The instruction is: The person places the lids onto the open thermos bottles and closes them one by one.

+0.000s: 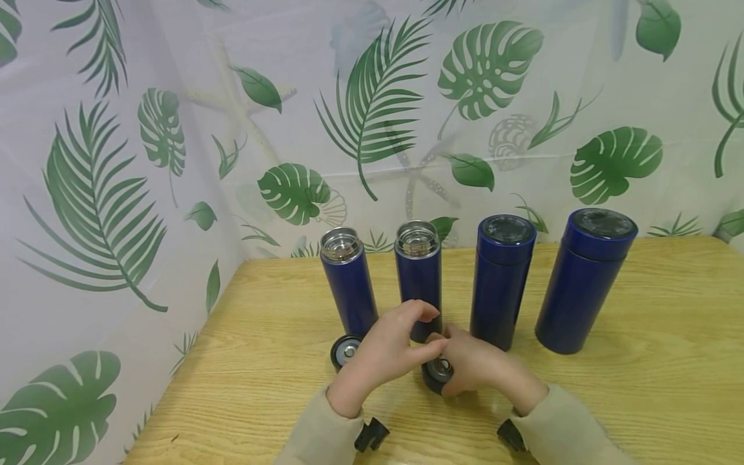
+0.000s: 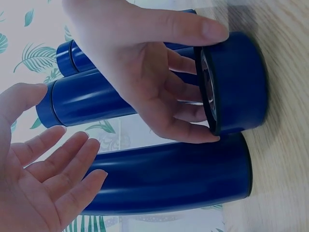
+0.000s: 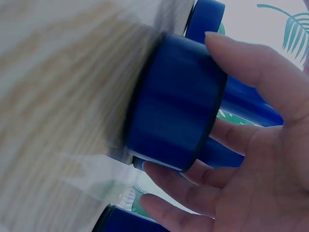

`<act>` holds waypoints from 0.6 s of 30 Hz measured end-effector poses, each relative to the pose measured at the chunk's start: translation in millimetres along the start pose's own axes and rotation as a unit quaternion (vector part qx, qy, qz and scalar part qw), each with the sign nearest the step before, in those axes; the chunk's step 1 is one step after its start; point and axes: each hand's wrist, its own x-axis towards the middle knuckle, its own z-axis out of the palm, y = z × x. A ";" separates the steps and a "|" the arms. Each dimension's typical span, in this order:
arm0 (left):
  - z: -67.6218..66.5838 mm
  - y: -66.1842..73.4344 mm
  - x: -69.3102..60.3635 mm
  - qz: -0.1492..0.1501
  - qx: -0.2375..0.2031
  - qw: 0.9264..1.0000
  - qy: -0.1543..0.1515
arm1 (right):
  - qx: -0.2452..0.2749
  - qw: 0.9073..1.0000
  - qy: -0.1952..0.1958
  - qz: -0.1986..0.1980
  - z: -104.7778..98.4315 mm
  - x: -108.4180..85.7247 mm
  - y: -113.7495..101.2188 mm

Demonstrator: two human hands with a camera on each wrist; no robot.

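Note:
My right hand [image 1: 473,361] grips a blue bottle lid [image 3: 176,104] by its sides, thumb on one side and fingers on the other. This lid is inside-up, on or just over the table. My left hand [image 1: 392,345] is beside it, fingers relaxed and holding nothing; the left wrist view shows its palm and spread fingers. Behind the hands are two blue insulated bottles with bare steel mouths, a left bottle [image 1: 351,290] and a middle bottle [image 1: 418,274]. A second lid [image 1: 345,352] lies inside-up before the left bottle, partly hidden by my left hand.
Two wider blue bottles with lids on stand to the right, a nearer one [image 1: 502,290] and a far-right one [image 1: 584,284]. All stand on a wood-grain table [image 1: 250,387]. A leaf-patterned cloth [image 1: 372,129] hangs along the back and left.

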 end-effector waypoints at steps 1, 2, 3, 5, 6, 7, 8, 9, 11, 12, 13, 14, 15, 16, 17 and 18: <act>-0.1 0.1 0.0 -0.001 0.000 1.000 0.000 | 0.001 1.000 -0.004 -0.002 0.1 -0.1 0.1; -0.4 0.4 0.0 -0.002 -0.002 1.000 -0.001 | 0.001 1.000 -0.007 -0.004 0.3 -0.4 0.2; -0.6 0.4 0.0 -0.003 -0.003 1.000 -0.001 | 0.002 1.000 -0.010 -0.005 0.5 -1.0 0.2; -1.0 0.5 0.0 -0.005 -0.005 1.000 -0.002 | -0.003 1.000 -0.018 -0.009 0.5 -1.9 -0.1; -1.0 0.3 0.0 -0.005 -0.006 1.000 -0.003 | -0.005 1.000 -0.024 -0.009 0.4 -2.3 -0.3; -1.2 0.3 0.0 -0.005 -0.007 1.000 -0.003 | -0.005 1.000 -0.028 -0.009 0.2 -2.2 -0.3; -1.3 0.2 0.0 -0.004 -0.007 1.000 -0.002 | -0.005 0.999 -0.031 -0.009 0.0 -2.3 -0.5; -1.2 -0.2 0.0 -0.004 -0.006 1.000 -0.002 | -0.002 0.999 -0.034 -0.008 -0.2 -2.3 -0.4; -1.3 -0.4 -0.1 -0.002 -0.006 1.000 0.000 | 0.001 0.999 -0.033 -0.013 -0.5 -1.8 0.1; -1.4 -0.5 0.0 -0.002 -0.006 1.000 0.000 | 0.001 0.999 -0.031 -0.017 -0.6 -1.6 0.6; -1.4 -0.5 0.0 -0.001 -0.006 1.000 0.001 | 0.000 0.999 -0.028 -0.021 -0.7 -1.4 1.4; -1.6 -0.4 0.0 -0.001 -0.006 1.000 0.002 | -0.002 0.999 -0.026 -0.026 -0.8 -1.8 2.1; -1.7 -0.4 0.0 0.000 -0.006 1.000 0.002 | -0.004 0.999 -0.022 -0.029 -1.0 -2.0 2.9; -1.7 -0.5 0.0 0.000 -0.006 1.000 0.003 | -0.006 0.999 -0.019 -0.033 -1.2 -2.2 3.5; -1.9 -0.3 0.0 -0.001 -0.006 1.000 0.003 | -0.006 0.999 -0.016 -0.034 -1.5 -2.3 4.0; -2.0 -0.6 0.0 -0.001 -0.006 1.000 0.003 | -0.005 0.999 -0.013 -0.037 -1.8 -2.3 4.7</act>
